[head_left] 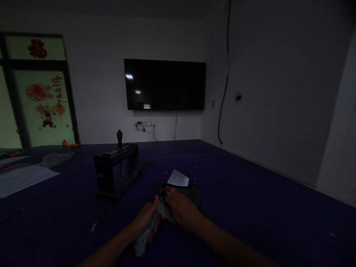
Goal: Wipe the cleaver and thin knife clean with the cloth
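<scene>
Low in the middle of the head view, my left hand (pixel 146 218) is closed around a flat grey piece (pixel 165 212), its thumb on top. A crumpled, pale silvery length (pixel 142 241) hangs below that hand; whether it joins the grey piece is unclear. My right hand (pixel 183 209) reaches in from the right, its fingers bent and together at the near side of a dark pouch-like thing (pixel 193 193). What those fingers grip is hidden in the dimness. Behind the pouch, a pale angular sheet (pixel 178 178) sticks up. A small yellow bit shows by the right fingertips.
A black box-shaped device (pixel 116 172) with an upright knob stands left on the purple surface (pixel 250 207). White paper (pixel 25 180) and clear plastic (pixel 57 159) lie farther left. Small white scraps are scattered about. Walls with a television (pixel 167 85) and hanging cable (pixel 224 96) rise behind.
</scene>
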### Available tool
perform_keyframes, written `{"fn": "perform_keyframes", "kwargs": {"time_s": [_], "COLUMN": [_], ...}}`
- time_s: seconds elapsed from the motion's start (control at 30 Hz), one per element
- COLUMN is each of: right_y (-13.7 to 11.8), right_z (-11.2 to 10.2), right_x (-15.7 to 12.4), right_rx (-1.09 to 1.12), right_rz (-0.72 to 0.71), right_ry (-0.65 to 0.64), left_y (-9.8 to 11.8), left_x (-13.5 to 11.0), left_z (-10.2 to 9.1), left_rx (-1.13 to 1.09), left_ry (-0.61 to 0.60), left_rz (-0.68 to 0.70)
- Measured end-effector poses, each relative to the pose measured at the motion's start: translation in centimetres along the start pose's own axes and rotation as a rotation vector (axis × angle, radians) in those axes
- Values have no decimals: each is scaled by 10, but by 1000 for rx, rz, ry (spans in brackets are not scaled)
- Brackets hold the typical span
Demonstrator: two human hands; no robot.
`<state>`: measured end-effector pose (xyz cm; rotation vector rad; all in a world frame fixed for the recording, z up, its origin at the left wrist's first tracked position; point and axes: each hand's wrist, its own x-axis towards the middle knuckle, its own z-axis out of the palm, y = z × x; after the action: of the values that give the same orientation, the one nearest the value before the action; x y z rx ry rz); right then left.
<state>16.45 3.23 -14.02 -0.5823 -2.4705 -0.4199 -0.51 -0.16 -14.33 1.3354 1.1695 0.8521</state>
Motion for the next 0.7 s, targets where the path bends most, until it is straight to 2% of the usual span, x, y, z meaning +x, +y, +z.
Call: {"fn": "perform_keyframes", "kwargs": {"time_s": [0.2,0.5,0.7], "right_y": [-1,-8,-9], "right_z": [3,-6,-8], "right_x": [-3,-2,-1], "right_rx": [-25,51,55], "right_rz": [-27,-87,-88], "right_ry": [-29,-76,-92], "left_y": [4,5,5], "left_x": [-4,-3,-4], "left_z": [2,4,4], "left_rx": [-19,-3,5], "left_ry": [-10,36,22], "left_rz": [14,34,15]}}
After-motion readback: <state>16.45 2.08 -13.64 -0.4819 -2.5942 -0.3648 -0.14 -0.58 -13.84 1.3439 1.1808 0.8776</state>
